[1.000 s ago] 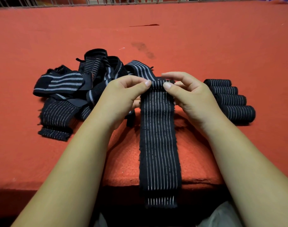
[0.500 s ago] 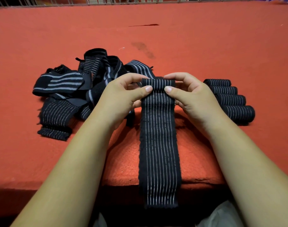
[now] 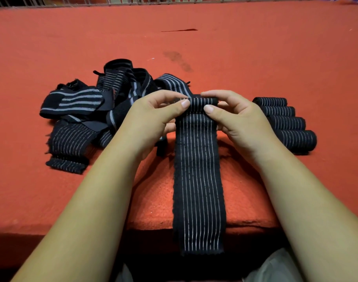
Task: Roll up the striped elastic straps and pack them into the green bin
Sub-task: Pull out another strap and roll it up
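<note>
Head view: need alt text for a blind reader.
The left hand and right hand pinch the rolled far end of a striped elastic strap whose tail hangs over the near edge of the red table. Loose straps are heaped on the left; four finished rolls lie in a row on the right.

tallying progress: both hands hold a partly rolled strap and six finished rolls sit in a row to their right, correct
Not quite. The head view shows four finished rolls, not six. The rest holds: the left hand and right hand both pinch the rolled end of the striped elastic strap, and the row lies to their right.
</note>
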`<state>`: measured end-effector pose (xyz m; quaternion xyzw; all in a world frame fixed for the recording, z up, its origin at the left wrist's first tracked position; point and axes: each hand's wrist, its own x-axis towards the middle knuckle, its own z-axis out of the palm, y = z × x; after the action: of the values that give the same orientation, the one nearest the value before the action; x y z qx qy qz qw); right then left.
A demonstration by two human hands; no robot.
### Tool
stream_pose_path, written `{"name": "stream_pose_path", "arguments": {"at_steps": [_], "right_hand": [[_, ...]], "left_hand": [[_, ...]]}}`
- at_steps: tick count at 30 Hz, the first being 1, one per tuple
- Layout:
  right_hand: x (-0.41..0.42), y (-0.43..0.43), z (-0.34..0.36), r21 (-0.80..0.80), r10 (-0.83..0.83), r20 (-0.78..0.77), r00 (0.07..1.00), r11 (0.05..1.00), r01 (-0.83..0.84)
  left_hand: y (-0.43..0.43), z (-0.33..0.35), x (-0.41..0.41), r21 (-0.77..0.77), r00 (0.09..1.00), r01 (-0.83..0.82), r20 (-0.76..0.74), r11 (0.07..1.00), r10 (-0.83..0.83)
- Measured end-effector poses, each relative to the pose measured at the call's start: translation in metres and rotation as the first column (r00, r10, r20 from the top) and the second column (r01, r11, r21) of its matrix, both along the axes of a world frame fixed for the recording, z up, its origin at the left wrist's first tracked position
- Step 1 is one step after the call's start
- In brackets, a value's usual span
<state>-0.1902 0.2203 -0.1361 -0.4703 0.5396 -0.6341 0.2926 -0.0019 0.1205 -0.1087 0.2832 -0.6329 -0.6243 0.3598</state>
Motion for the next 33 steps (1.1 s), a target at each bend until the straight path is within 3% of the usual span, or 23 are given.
{"name": "stream_pose_path", "arguments": {"at_steps": [7, 15, 25, 33], "right_hand": [[-0.0038, -0.0011, -0.0024, 0.069, -0.025, 0.023, 0.999, 0.997, 0.024], [-0.0052, -0.0009, -0.0033, -0.012, -0.076, -0.006, 0.997, 0.997, 0.076], [-0.0041, 0.0019, -0.0010, -0.065, -0.071, -0.054, 0.996, 0.996, 0.067], [-0.0064, 0.0011, -0.0010, 0.038, -0.004, 0.092, 0.996, 0.999, 0.001]], "left_hand": [[-0.0010, -0.0011, -0.0006, 0.034, 0.999, 0.021, -0.047, 0.999, -0.019], [0.0020, -0.0046, -0.0003, 0.063, 0.991, -0.010, 0.132, 0.998, 0.002], [0.0030, -0.0068, -0.0050, 0.044, 0.998, -0.002, 0.071, 0.999, -0.002], [0.0048, -0.0040, -0.0051, -0.021, 0.997, -0.070, 0.010, 0.997, 0.070]]}}
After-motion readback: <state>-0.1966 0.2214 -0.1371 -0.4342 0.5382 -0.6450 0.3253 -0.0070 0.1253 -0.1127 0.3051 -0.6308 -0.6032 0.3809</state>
